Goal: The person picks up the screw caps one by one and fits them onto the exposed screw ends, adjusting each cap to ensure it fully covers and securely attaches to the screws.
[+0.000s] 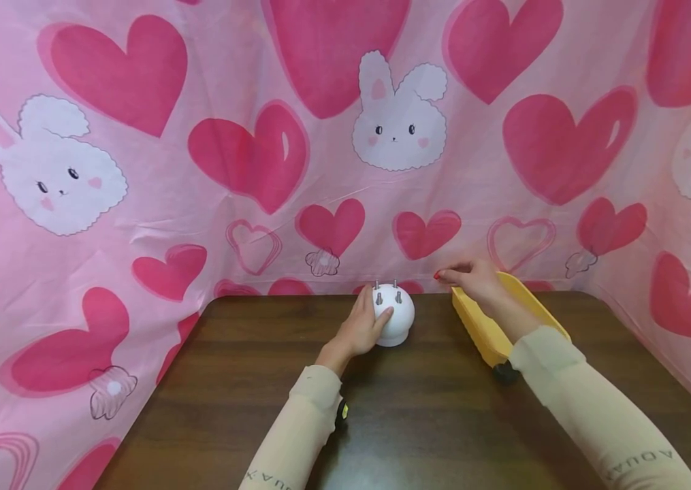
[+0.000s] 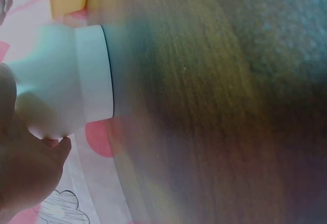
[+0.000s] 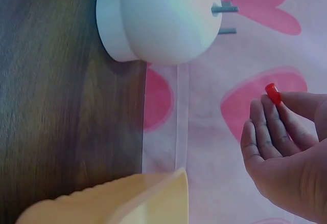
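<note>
A round white ball-shaped piece (image 1: 397, 318) on a short collar stands at the far part of the table, with several metal pegs (image 3: 226, 9) sticking up from its top. My left hand (image 1: 359, 328) grips its left side, thumb across the front and fingers going behind. In the left wrist view the collar of the white piece (image 2: 94, 75) sits on the wood. Up and to the right, my right hand (image 1: 476, 280) pinches a small red cap-like piece (image 3: 274, 95) between thumb and fingertips. That hand is raised above the far end of a yellow bin (image 1: 474, 325), apart from the white piece.
The yellow bin is long and open-topped, right of the white piece; its inside is mostly hidden by my right forearm. The dark wooden table (image 1: 419, 422) ends at a pink cloth backdrop (image 1: 345, 170) with hearts and rabbits, which also hangs along both sides.
</note>
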Motion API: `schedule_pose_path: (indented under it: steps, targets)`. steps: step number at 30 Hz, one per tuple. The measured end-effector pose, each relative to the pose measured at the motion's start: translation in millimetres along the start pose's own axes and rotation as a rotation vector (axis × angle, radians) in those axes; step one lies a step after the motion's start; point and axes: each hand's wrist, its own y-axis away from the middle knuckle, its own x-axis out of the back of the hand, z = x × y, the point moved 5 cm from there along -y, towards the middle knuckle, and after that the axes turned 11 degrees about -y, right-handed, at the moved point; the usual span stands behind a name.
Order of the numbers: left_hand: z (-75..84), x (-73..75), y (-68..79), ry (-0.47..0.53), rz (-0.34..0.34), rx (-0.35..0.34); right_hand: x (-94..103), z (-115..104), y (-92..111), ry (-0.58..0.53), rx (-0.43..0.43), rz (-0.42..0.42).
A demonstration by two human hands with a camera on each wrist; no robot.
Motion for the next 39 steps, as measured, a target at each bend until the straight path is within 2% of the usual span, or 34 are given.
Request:
schedule_pose_path:
  steps: [9, 17, 29, 39]
  targets:
    - [0.3, -0.4, 1.2, -0.003, 0.003, -0.004, -14.2, 0, 4, -0.015, 0.019, 0.029]
    - [0.1, -0.6, 0.2, 0.005, 0.001, -0.002, -24.9, -3, 7, -0.048, 0.068, 0.059]
    - [1.3, 0.8, 2.0, 0.014, -0.014, 0.009, -40.6, -2, 3, -0.044, 0.064, 0.095]
    - [-1.0, -0.3, -1.4, 0.003, -0.009, -0.002, -52.2, -2, -3, -0.047, 0.106, 0.102]
